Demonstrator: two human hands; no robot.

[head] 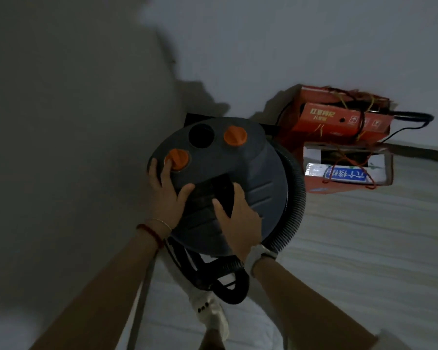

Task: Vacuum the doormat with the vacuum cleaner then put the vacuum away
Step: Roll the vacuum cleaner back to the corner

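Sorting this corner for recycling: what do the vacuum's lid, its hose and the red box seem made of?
The vacuum lid looks like moulded plastic, matte grey, with ridged panels and orange knobs. The hose seems flexible ribbed plastic, black; its close rings suggest that. The red box appears to be printed cardboard with folded flaps, tied with string. Dim light leaves the finishes uncertain.

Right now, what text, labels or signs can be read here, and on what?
Red box: gold Chinese characters, too blurred to read reliably, with small handling symbols beside them.
White-and-blue carton: white Chinese characters on a blue band, upside down and blurred; unreadable.
Vacuum cleaner: no readable text.
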